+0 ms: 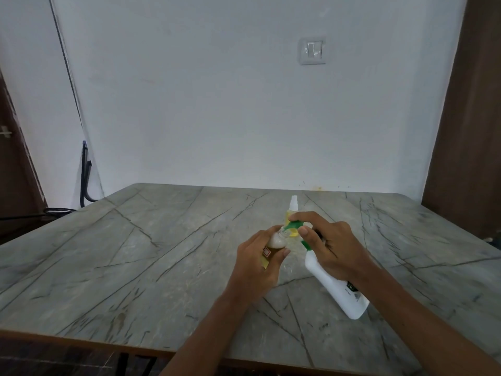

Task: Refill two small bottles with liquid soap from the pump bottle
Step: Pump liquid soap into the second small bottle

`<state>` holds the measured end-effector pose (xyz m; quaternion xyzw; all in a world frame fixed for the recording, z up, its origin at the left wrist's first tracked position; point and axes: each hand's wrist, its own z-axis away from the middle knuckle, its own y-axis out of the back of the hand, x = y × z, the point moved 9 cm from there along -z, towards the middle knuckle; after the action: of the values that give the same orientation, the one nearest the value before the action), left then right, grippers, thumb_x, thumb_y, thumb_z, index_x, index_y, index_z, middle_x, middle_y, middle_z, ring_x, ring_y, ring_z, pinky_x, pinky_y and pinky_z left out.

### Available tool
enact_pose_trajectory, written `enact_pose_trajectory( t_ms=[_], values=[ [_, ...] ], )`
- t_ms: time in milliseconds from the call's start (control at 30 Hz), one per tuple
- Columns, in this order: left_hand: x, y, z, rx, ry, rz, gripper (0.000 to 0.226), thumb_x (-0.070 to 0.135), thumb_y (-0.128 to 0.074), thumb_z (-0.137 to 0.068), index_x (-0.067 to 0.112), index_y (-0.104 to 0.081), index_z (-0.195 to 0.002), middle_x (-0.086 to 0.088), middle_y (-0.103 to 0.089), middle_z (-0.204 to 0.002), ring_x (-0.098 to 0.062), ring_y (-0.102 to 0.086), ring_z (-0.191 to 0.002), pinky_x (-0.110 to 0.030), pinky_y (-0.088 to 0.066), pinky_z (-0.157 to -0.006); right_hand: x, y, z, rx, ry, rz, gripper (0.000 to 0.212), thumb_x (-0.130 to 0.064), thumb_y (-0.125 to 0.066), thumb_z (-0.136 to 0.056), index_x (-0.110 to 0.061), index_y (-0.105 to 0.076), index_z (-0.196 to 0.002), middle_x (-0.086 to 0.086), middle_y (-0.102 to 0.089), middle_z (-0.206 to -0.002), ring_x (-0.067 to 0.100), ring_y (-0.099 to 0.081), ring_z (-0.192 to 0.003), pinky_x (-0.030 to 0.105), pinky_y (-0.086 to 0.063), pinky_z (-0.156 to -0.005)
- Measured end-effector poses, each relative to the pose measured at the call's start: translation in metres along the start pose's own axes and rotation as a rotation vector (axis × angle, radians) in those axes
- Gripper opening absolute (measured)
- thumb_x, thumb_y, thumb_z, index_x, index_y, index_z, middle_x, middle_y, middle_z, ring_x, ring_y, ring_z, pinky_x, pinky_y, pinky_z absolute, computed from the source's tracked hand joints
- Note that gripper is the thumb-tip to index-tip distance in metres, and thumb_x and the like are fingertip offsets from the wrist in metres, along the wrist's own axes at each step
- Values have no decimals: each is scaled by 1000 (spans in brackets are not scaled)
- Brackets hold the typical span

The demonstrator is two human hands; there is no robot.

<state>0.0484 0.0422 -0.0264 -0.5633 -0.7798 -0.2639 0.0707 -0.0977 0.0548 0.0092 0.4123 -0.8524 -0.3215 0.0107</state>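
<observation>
The left hand [257, 264] is holding a small bottle [276, 243], fingers curling round it, above the desk [135, 253]. The right hand [336, 245] is gripping the tilted white pump bottle [328, 286], one finger lying on its green pump head [294, 226], whose nozzle is meeting the small bottle's mouth. A second small bottle [293, 206] is standing just behind.

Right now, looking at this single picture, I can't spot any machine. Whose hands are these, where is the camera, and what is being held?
There is no machine here. A person is working with two bare hands, and the one picture comes from a camera worn on their head, looking forward and down. The left hand has its grip round a small bottle. The right hand holds a tilted white pump bottle, forefinger over the green pump head, whose nozzle is at the small bottle's mouth. Behind them a second small bottle, yellowish with a white cap, stands on the grey veined table.
</observation>
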Motion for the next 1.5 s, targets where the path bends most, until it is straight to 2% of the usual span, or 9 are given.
enact_pose_trajectory(
  t_ms=[200, 400, 500, 633, 833, 1067, 1300, 1400, 1500],
  values=[
    [-2, 0, 0, 5, 5, -5, 41, 19, -72, -83, 3, -61, -118, -1, -67, -104, 0, -61, -89, -11, -48, -76, -1, 2, -3, 22, -19, -24, 39, -63, -30, -98, -39, -56, -113, -1, -54, -48, 16, -49, -42, 27, -38, -43],
    [3, -5, 2, -34, -26, -27, 39, 22, -70, -85, 5, -60, -118, 0, -66, -100, -2, -60, -85, -13, -48, -75, -4, 7, -4, 66, -20, -46, 43, -60, -36, -98, -26, -62, -94, -1, -50, -46, 14, -45, -39, 29, -35, -40],
    [3, -4, 1, -26, -28, -35, 39, 17, -72, -84, 2, -60, -117, 2, -65, -100, 5, -58, -86, -8, -45, -75, -4, 5, -2, 50, -9, -15, 39, -62, -30, -99, -34, -57, -103, -2, -54, -49, 14, -49, -41, 27, -37, -42],
    [2, 0, 0, 13, -17, -34, 40, 17, -72, -83, -1, -61, -116, 4, -63, -101, 13, -55, -90, -5, -43, -76, -7, 4, 0, 14, 4, -12, 46, -61, -25, -100, -34, -55, -123, -14, -45, -48, 5, -46, -43, 11, -29, -45],
    [1, 1, 0, 21, -11, -38, 40, 19, -72, -83, 2, -61, -117, 7, -62, -102, 12, -55, -89, -6, -44, -76, -10, 4, 0, 1, 19, -14, 46, -61, -23, -100, -36, -51, -127, -21, -42, -49, 2, -47, -44, 9, -29, -46],
    [1, 2, 0, 22, -12, -27, 40, 23, -69, -85, 1, -61, -117, -2, -67, -102, 5, -58, -88, -9, -47, -76, -3, 1, -1, 5, 1, -1, 42, -62, -26, -99, -38, -53, -121, -6, -50, -49, 9, -46, -43, 14, -29, -44],
    [1, 0, 1, 3, -12, -7, 40, 15, -72, -83, 0, -61, -117, -2, -67, -101, 4, -59, -88, -10, -47, -76, -3, 3, -5, 41, -14, -29, 35, -61, -35, -98, -35, -57, -107, -1, -54, -47, 16, -50, -41, 31, -38, -43],
    [2, -3, 2, -14, -24, -8, 39, 21, -71, -85, 2, -61, -118, -1, -67, -99, -2, -60, -85, -16, -50, -73, -5, 5, -5, 64, -18, -60, 40, -60, -37, -97, -28, -60, -94, -1, -53, -49, 16, -49, -41, 29, -36, -41],
    [3, -2, 1, -5, -29, -15, 39, 24, -69, -85, 3, -60, -118, 1, -66, -101, -1, -60, -86, -15, -51, -73, -4, 4, -4, 51, -19, -37, 42, -62, -32, -98, -30, -59, -98, -1, -54, -50, 15, -49, -42, 24, -34, -41]
  ],
)
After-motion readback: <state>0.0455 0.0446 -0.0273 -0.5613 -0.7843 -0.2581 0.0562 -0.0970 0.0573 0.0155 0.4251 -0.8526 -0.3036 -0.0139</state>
